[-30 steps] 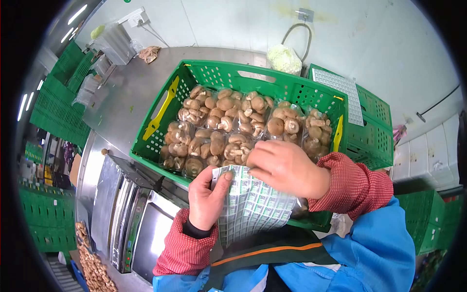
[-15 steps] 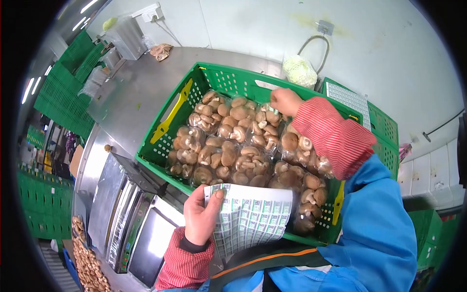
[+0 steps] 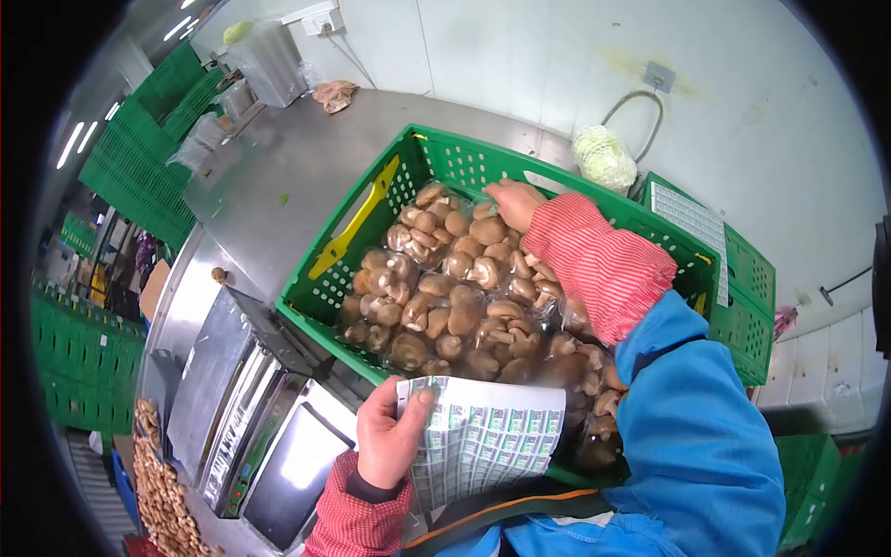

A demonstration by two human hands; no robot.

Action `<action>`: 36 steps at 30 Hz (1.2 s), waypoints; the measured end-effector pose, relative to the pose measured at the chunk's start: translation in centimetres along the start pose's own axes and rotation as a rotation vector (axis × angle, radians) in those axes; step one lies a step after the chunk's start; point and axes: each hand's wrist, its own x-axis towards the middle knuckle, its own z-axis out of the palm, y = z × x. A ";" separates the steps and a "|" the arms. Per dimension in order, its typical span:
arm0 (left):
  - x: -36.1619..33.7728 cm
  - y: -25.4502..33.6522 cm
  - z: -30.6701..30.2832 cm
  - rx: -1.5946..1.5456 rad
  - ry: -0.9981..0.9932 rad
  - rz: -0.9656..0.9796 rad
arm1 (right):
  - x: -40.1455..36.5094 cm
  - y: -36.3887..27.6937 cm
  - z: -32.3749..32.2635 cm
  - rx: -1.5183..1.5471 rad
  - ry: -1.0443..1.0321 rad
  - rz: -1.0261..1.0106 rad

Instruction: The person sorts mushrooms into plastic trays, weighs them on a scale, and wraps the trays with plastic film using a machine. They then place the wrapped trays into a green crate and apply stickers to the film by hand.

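Observation:
My left hand [image 3: 390, 434] grips the upper left corner of a sheet of printed labels [image 3: 492, 429], its thumb on top. The sheet hangs over the near edge of a green plastic crate [image 3: 348, 288]. Inside the crate sit several clear-wrapped packs of brown mushrooms [image 3: 452, 311]. At the crate's far side, my right hand [image 3: 516, 202] has its bent fingers against the top of a mushroom pack [image 3: 484, 232]. Whatever those fingertips pinch is too small to make out. The red sleeve covers some packs on the right.
A metal machine with a flat plate [image 3: 297, 464] stands left of the crate on the steel table [image 3: 306, 176]. Loose mushrooms [image 3: 167, 492] lie at lower left. A cabbage [image 3: 605, 158] and another label sheet [image 3: 689, 223] on green crates [image 3: 747, 278] are behind, by the wall.
My right hand has moved left relative to the packs, from one at the back to the neighbouring one. My left hand still holds the label sheet. The whole view has shifted slightly.

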 end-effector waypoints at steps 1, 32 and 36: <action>0.0 0.0 -0.3 0.017 0.005 0.006 | -0.4 -1.4 -1.4 -0.016 0.002 0.029; 0.5 -0.4 -8.4 -0.268 -0.142 0.136 | -12.5 -29.6 -12.9 0.673 -0.350 0.063; 1.2 -0.7 -8.5 -0.221 -0.149 0.173 | -12.2 -28.9 -12.6 0.748 -0.422 0.052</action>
